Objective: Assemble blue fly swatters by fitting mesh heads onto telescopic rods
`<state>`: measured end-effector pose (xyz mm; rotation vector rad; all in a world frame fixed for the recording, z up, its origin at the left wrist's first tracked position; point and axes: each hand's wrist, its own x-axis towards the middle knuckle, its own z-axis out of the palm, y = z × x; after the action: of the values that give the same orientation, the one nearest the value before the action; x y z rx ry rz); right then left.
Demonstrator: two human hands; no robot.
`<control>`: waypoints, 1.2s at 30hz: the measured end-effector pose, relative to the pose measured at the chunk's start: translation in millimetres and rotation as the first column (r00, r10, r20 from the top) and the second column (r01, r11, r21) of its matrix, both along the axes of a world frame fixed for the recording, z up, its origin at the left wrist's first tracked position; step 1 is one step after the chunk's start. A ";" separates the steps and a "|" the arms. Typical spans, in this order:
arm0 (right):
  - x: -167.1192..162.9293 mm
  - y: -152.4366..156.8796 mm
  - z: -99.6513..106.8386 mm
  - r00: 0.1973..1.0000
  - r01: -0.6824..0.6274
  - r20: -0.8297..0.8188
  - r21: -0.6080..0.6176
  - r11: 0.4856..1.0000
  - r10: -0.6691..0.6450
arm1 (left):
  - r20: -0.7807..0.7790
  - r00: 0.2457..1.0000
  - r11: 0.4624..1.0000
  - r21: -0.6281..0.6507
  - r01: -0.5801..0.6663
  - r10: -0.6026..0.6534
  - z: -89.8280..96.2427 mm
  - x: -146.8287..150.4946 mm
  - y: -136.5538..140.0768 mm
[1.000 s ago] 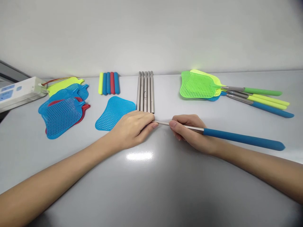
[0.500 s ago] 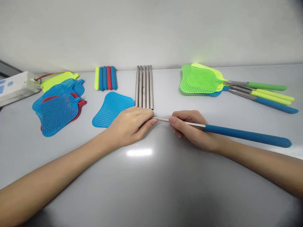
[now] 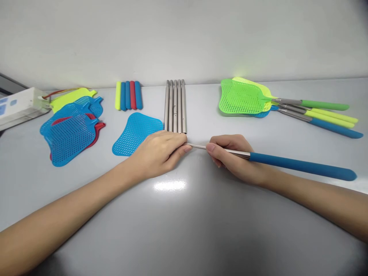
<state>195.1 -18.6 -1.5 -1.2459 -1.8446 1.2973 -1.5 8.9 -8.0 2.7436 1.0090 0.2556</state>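
Observation:
A blue perforated fly swatter head (image 3: 138, 132) lies flat on the table, its neck covered by my left hand (image 3: 161, 153). My left thumb and fingers are closed there, where the thin tip of a telescopic metal rod (image 3: 198, 146) enters the hand. How rod and neck meet is hidden. My right hand (image 3: 234, 155) pinches the same rod between thumb and fingers. Beyond it, the rod's long blue handle grip (image 3: 301, 166) points right, over my right wrist.
Behind my left hand several metal rods (image 3: 175, 107) stand in a row, beside coloured foam-like grips (image 3: 128, 95). More swatter heads (image 3: 73, 140) overlap at left near a white box (image 3: 23, 107). Whole fly swatters (image 3: 244, 96) are stacked at back right.
The rod with its blue grip has shifted very slightly right and down. Both hands keep the same hold, and the other things stay put.

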 end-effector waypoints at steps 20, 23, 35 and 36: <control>-0.6 -4.3 -3.6 0.993 0.085 -0.082 0.073 0.994 -0.078 | 0.031 0.998 0.998 0.042 0.050 -0.051 1.8 1.6 1.4; 0.2 -4.6 -3.8 0.993 0.083 -0.093 0.081 0.993 -0.075 | 0.041 0.997 0.997 0.054 0.059 -0.062 1.6 2.4 0.4; 0.0 -5.4 -3.2 0.987 0.108 -0.129 0.093 0.990 -0.095 | 0.046 0.997 0.996 0.064 0.057 -0.060 2.0 3.2 0.8; 0.0 -5.4 -3.4 0.987 0.108 -0.131 0.095 0.990 -0.095 | 0.045 0.997 0.996 0.063 0.056 -0.059 2.1 3.2 1.2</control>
<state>195.2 -24.1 -5.0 -1.1616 -1.7138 1.1844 1.7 10.0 -5.9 2.8026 0.9234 0.3460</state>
